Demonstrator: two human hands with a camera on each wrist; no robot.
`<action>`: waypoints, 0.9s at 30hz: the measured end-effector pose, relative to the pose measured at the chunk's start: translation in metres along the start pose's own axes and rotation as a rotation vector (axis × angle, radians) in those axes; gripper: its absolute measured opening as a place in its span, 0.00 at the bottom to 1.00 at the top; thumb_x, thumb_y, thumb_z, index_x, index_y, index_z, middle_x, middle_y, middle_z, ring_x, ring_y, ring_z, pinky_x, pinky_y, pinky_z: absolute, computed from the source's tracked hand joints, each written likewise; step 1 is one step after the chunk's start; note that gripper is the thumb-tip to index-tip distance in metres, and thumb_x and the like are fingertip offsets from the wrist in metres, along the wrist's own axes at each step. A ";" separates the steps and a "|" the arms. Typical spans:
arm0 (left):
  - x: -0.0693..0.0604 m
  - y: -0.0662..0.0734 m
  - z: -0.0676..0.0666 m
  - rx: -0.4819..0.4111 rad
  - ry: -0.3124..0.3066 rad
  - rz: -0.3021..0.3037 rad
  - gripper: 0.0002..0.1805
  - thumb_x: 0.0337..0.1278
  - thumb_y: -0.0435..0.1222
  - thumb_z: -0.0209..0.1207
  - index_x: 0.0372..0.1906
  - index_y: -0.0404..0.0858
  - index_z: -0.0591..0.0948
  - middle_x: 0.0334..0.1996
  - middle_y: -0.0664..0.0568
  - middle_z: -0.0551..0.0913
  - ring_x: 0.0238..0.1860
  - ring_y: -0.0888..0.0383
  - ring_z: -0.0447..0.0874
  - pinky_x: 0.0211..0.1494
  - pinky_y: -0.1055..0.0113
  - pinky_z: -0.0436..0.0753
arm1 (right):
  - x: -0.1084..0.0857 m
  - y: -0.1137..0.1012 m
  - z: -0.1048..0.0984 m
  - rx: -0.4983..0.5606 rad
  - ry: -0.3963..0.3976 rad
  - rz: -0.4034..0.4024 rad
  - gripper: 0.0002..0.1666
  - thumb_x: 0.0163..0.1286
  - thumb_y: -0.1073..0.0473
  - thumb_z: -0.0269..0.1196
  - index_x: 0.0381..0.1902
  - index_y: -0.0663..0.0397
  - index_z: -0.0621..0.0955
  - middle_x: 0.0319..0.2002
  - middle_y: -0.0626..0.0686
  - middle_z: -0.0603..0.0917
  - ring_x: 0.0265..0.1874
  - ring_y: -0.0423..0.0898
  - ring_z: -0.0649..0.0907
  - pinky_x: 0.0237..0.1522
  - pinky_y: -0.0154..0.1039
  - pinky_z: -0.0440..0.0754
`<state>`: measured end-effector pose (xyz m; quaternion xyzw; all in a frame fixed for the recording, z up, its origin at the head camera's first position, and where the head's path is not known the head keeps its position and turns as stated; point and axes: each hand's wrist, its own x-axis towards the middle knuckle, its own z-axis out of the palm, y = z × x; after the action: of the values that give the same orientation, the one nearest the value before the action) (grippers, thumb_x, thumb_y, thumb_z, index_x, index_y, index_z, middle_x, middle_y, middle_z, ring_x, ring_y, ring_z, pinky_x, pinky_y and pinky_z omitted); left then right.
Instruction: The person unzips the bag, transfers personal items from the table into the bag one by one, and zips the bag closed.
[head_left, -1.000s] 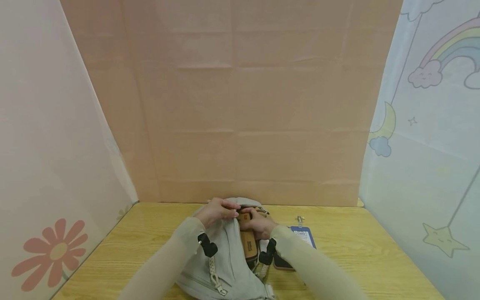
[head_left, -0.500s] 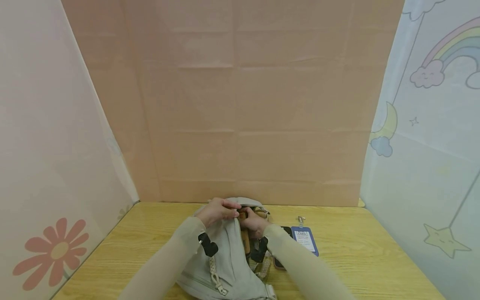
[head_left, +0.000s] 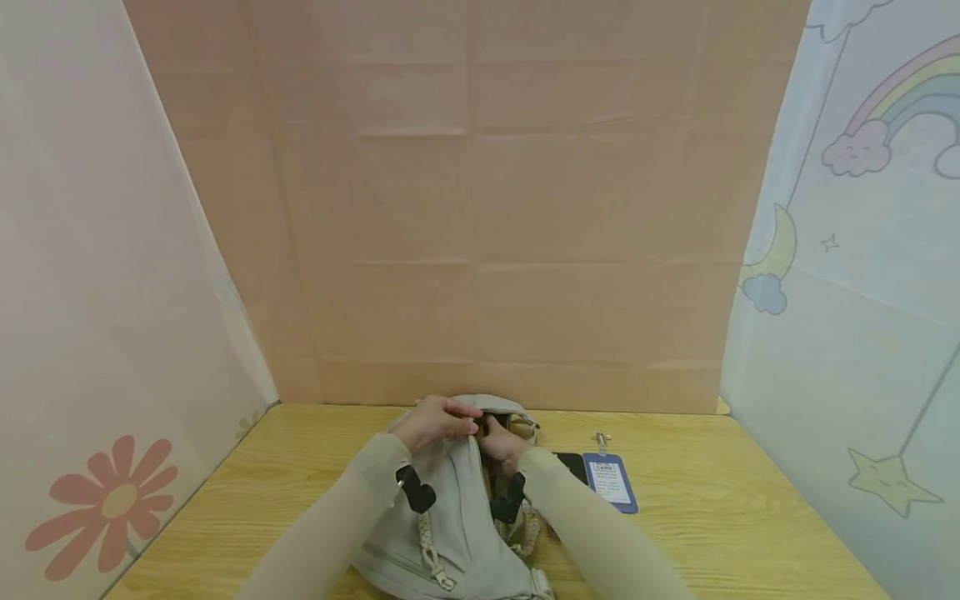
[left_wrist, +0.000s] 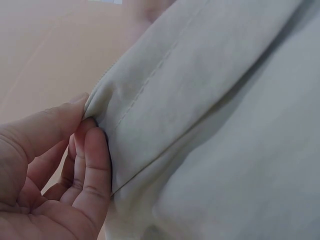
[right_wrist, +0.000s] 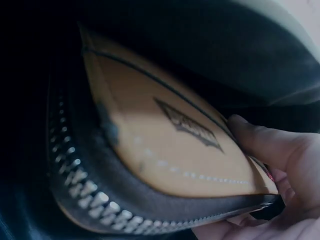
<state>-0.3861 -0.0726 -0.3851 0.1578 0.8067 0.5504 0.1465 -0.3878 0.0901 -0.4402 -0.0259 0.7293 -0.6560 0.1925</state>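
Note:
A light grey fabric bag (head_left: 438, 521) lies on the wooden table, its zipped mouth partly spread. My left hand (head_left: 433, 423) pinches the zipper edge of that opening between thumb and fingers, as the left wrist view shows close up at the cloth edge (left_wrist: 107, 100). Inside the bag, my right hand (right_wrist: 292, 175) grips one end of a tan and dark brown zippered case (right_wrist: 160, 135) with a small brand patch. In the head view the right hand (head_left: 501, 442) reaches in at the mouth, and the case is almost wholly hidden there.
Right of the bag lie a blue-framed ID card holder (head_left: 609, 482) with a metal clip and a dark phone-like slab (head_left: 574, 467), partly behind the right forearm. A braided strap (head_left: 528, 533) hangs at the bag's right side. A brown backdrop (head_left: 480, 250) stands behind the table.
The right hand has moved deeper into the bag with the case, which has sunk almost out of sight in the head view. The left hand has stayed at the zipper edge.

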 end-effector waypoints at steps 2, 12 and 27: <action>0.000 0.000 0.000 0.006 0.003 -0.001 0.18 0.59 0.34 0.65 0.54 0.35 0.83 0.56 0.46 0.81 0.46 0.60 0.83 0.52 0.60 0.81 | 0.000 0.001 0.000 -0.011 0.000 0.009 0.43 0.69 0.68 0.57 0.74 0.60 0.47 0.59 0.67 0.66 0.45 0.55 0.76 0.49 0.52 0.77; 0.000 -0.001 0.000 0.021 0.007 -0.004 0.18 0.58 0.35 0.65 0.53 0.36 0.83 0.54 0.49 0.82 0.44 0.61 0.82 0.51 0.59 0.81 | 0.002 0.009 0.003 -0.019 -0.004 -0.019 0.37 0.69 0.67 0.56 0.70 0.63 0.53 0.58 0.66 0.67 0.41 0.51 0.75 0.41 0.43 0.77; 0.000 0.001 0.002 -0.017 -0.007 0.012 0.20 0.58 0.33 0.65 0.55 0.31 0.81 0.53 0.45 0.83 0.47 0.60 0.82 0.52 0.62 0.82 | 0.006 0.014 -0.001 -0.038 -0.135 -0.044 0.39 0.67 0.70 0.56 0.72 0.62 0.52 0.59 0.63 0.70 0.43 0.49 0.76 0.46 0.41 0.77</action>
<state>-0.3851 -0.0709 -0.3853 0.1633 0.8006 0.5574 0.1474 -0.3910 0.0909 -0.4551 -0.0900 0.7262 -0.6429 0.2263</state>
